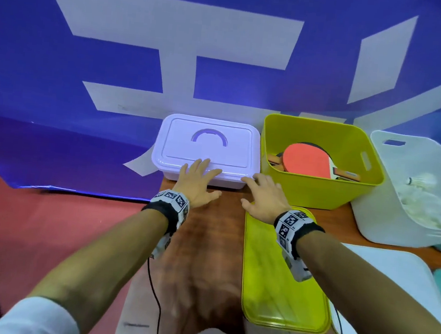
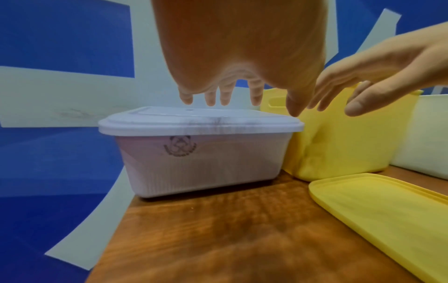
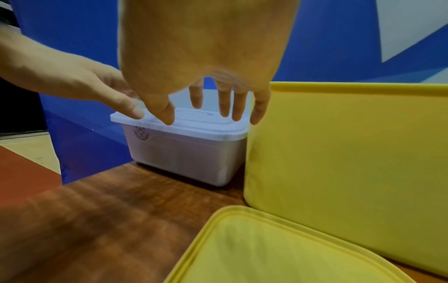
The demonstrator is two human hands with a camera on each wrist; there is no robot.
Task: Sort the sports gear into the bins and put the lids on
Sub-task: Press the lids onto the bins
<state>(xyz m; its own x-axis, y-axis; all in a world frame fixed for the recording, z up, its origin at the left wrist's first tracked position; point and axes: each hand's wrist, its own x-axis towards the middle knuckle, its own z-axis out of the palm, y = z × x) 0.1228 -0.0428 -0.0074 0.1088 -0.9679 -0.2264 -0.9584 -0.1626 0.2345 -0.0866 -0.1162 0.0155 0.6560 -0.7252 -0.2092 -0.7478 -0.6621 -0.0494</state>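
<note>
lilac bin (image 1: 202, 177) lidded; yellow bin (image 1: 317, 189) open, paddles (image 1: 307, 161) inside.

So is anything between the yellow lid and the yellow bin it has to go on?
Nothing visible. The yellow lid lies flat on the table just in front of the open yellow bin; only paddles lie inside, below the rim. The right hand hovers above the lid's far end.

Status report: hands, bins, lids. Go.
Left hand and right hand open, over lidded lavender plastic bin. Yellow plastic bin unlidded; flat yellow lid on table. Nothing blocking.
</note>
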